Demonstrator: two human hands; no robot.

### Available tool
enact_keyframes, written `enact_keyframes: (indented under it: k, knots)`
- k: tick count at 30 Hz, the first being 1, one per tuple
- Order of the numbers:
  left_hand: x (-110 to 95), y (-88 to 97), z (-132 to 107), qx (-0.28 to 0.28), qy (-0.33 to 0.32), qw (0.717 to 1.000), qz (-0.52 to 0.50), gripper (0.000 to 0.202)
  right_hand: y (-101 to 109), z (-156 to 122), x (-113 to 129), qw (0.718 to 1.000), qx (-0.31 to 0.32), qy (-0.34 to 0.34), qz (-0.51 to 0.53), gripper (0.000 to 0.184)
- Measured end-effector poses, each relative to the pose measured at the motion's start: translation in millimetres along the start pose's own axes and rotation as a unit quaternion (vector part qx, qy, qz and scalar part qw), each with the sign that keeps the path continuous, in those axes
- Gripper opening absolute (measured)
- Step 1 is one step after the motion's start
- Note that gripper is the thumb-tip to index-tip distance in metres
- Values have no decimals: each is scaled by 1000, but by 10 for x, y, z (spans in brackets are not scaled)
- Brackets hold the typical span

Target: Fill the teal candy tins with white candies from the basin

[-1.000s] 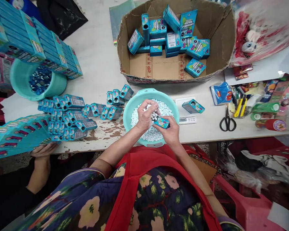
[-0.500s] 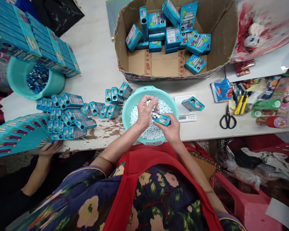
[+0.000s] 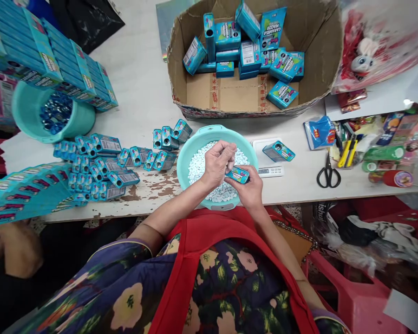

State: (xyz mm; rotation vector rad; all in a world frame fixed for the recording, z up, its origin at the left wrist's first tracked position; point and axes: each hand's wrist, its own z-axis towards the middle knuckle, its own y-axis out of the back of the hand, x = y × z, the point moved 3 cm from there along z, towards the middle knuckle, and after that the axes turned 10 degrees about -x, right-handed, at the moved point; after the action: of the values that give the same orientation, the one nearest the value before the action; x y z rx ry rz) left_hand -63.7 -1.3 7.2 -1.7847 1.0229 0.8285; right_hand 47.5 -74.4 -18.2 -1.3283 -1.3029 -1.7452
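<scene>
My right hand [image 3: 250, 189] grips a small blue candy tin [image 3: 238, 174] above a turquoise basin [image 3: 183, 164]. Small white candies [image 3: 198, 167] fill the basin's bottom. My left hand [image 3: 218, 162] is closed just left of the tin, its curled fingers close to the tin's end. It is wrapped around white candies that the fingers mostly hide. A white scale [image 3: 277, 170] stands right of the basin, with another blue tin [image 3: 278, 151] lying on its side by it.
Behind the basin stands a cardboard box [image 3: 237, 106] with several blue tins. Rows of tins [image 3: 106, 162] lie to the left, near a tub [image 3: 22, 116] of blue pieces. Scissors [image 3: 329, 174] and a yellow cutter [image 3: 348, 152] lie right. A co-worker's hand [image 3: 21, 250] shows lower left.
My left hand has turned and closed further beside the tin; white candies visible between its fingers before are now mostly hidden. The co-worker's hand has moved from the table edge down and left.
</scene>
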Motion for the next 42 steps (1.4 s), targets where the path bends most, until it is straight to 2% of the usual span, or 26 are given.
enact_keyframes:
  k: [7, 12, 17, 20, 22, 24, 27, 29, 32, 34, 36, 39, 42]
  knots:
    - [-56, -15, -42, 29, 21, 999, -12, 45, -33, -38, -48, 999, 6, -18, 40, 36]
    - [-79, 22, -34, 8, -16, 999, -30, 43, -25, -40, -65, 998, -11, -26, 57, 42]
    - [-38, 18, -20, 2, -10, 1000, -23, 43, -50, -12, -102, 998, -7, -29, 53, 40]
    - [-151, 77, -13, 1, 14, 999, -50, 37, -11, -32, -94, 997, -2, -35, 73, 42]
    - [-214, 189, 32, -5, 27, 997, -73, 30, 30, -44, -101, 996, -9, -36, 81, 44]
    - [-173, 358, 108, -21, 75, 993, -83, 25, 58, -45, -135, 996, -14, -36, 75, 44]
    - [94, 628, 189, -43, 244, 966, -73, 23, 47, -29, -227, 997, -3, -45, 69, 46]
    - [259, 774, 197, -59, 299, 950, -72, 21, 8, -18, -295, 995, 0, -59, 81, 49]
    - [400, 924, 169, -75, 322, 943, -37, 17, -87, -21, -362, 992, -2, -84, 98, 49]
    - [450, 985, 149, -64, 344, 937, -6, 13, -143, -48, -351, 990, 14, -93, 107, 49]
    - [467, 1027, 167, -50, 335, 940, 28, 8, -140, -100, -293, 988, 32, -94, 121, 49]
    - [484, 1012, 241, -8, 337, 934, 121, 9, 31, -220, -190, 985, 29, -98, 141, 47]
    - [460, 801, 359, 73, 343, 920, 173, 11, 355, -387, -167, 984, -4, -106, 142, 46]
